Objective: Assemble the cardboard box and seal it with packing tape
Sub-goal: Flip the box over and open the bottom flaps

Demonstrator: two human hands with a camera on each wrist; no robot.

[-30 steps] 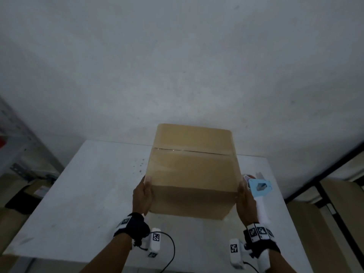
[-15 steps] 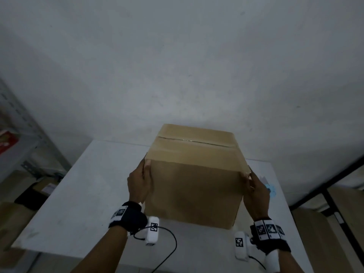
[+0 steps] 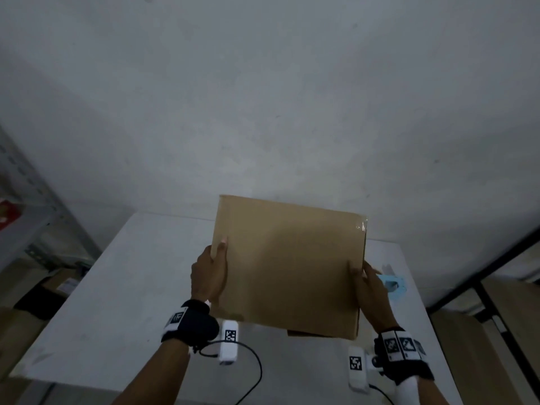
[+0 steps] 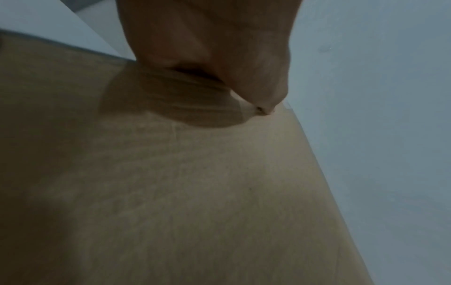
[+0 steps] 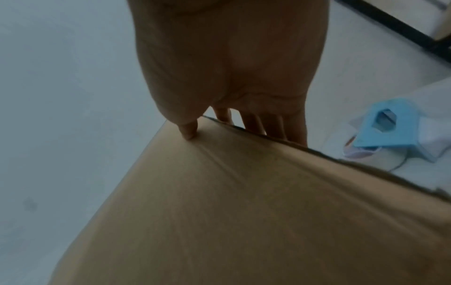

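Note:
A brown cardboard box (image 3: 289,264) is held above the white table (image 3: 122,302), tipped so one plain face points at me. My left hand (image 3: 209,273) grips its left edge, thumb on the near face, fingers hidden behind. My right hand (image 3: 369,283) grips the right edge the same way; in the right wrist view the thumb (image 5: 187,131) lies on the face of the box (image 5: 219,212) and the fingers wrap behind the edge. Clear tape (image 3: 361,225) shows at the upper right corner. The left wrist view is filled by my left hand (image 4: 244,86) against the box (image 4: 171,192).
A blue and white tape dispenser (image 3: 391,285) lies on the table right of the box, also plain in the right wrist view as the dispenser (image 5: 388,125). A grey wall stands behind the table. Metal shelving (image 3: 26,217) is at the left, a dark frame (image 3: 482,276) at the right.
Both hands have rotated the box toward me: the taped seam face that was on top has swung out of sight and a plain side face now fronts me. The hands shifted higher along the edges.

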